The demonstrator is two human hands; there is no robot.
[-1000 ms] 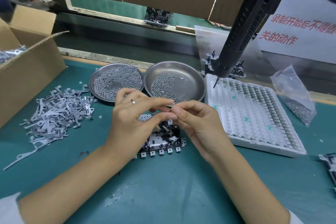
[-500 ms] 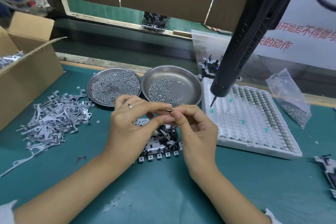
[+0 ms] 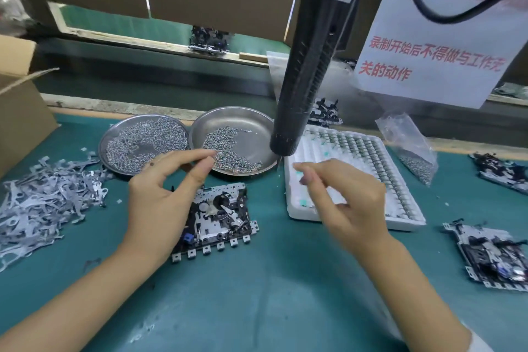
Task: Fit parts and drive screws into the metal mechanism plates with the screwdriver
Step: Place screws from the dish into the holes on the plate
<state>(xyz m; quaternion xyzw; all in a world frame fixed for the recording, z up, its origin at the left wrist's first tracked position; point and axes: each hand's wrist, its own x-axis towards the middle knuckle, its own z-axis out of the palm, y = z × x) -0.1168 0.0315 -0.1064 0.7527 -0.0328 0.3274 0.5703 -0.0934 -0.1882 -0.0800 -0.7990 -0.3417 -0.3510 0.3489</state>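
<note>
We find the metal mechanism plate (image 3: 218, 216) lying flat on the green desk (image 3: 257, 294), near its middle, with a row of small tabs along its near edge. The left hand (image 3: 160, 197) hovers over the plate's left part; its thumb and forefinger meet at the tips above the near rim of the right dish (image 3: 233, 141), and we cannot tell whether a part is pinched between them. The right hand (image 3: 345, 203) hangs above the near left corner of the white tray (image 3: 371, 174), fingers (image 3: 307, 177) loosely curled and blurred, nothing visible in them.

The screwdriver (image 3: 311, 60) hangs from above, tilted, untouched by either hand, its tip between the right dish and the tray. The left dish (image 3: 143, 143) holds a thick layer of screws and touches the right dish, which holds fewer.

A heap of flat metal levers (image 3: 43, 203) lies at the left, beside a cardboard box (image 3: 20, 123). A clear bag (image 3: 411, 146) stands right of the tray. Two further mechanism plates (image 3: 491, 257) lie at the right edge.
</note>
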